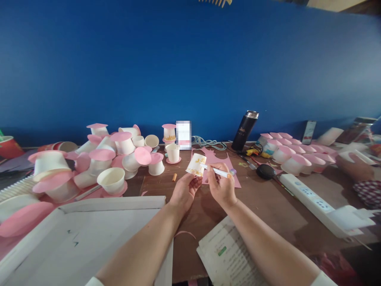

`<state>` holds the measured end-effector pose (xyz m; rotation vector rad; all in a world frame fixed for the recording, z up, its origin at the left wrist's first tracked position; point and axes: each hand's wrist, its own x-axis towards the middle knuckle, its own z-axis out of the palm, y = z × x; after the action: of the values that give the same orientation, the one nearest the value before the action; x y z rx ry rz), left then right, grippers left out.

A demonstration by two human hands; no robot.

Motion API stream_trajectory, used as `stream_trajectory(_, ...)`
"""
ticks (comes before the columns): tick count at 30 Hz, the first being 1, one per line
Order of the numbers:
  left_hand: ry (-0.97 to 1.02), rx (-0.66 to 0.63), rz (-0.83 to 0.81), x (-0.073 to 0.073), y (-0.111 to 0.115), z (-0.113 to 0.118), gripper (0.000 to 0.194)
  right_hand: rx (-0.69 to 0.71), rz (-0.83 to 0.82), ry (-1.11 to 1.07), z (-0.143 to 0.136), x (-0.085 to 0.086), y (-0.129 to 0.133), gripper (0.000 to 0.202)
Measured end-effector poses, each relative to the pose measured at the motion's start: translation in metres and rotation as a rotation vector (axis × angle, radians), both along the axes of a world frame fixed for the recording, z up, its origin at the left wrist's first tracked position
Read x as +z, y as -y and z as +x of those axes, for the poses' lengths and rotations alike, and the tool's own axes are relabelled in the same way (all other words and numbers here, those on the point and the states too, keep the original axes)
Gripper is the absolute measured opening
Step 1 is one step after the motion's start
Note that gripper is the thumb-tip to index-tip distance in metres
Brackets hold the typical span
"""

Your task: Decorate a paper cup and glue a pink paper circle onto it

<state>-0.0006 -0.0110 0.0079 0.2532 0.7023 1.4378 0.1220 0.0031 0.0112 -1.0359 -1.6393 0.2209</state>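
I am having the paper cup (196,162) held tilted just above the middle of the desk (253,222), its side showing yellow-brown marks; the left hand (187,190) is closing its grip on the cup's lower part, thumb and fingers pinching lightly; the right hand (222,188) is holding a white marker (219,171) in a writing grip, fingers bent snugly around the barrel, with the front end lying against the cup's right side; whether the tip is touching I am not able to tell.

By my judgement, the step in hand is coloring the cup's wall; the next move is calling for a steady left grip, a small turn of the cup to present bare surface, and light strokes from the right.

Beneath and behind the hands, cut pink paper (225,158) is lying flat; a small orange piece (174,177), perhaps a cap, is resting to the left; farther back, a marked cup (169,134) with a pink brim is standing near the blue wall (190,71); a heap of plain cups (111,180) is filling the left side; a black bottle (245,131) is leaning at the back right; at the far right, a co-worker's hand (355,169) is resting near more pink-topped cups (294,163).
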Motion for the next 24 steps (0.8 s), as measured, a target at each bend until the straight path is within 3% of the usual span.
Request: stream_trajectory(24, 0.000, 0.002, 0.015, -0.0018, -0.0009, -0.0005, 0.011, -0.023, -0.013, -0.003, -0.0007, 0.0020, 0.0004, 0.015)
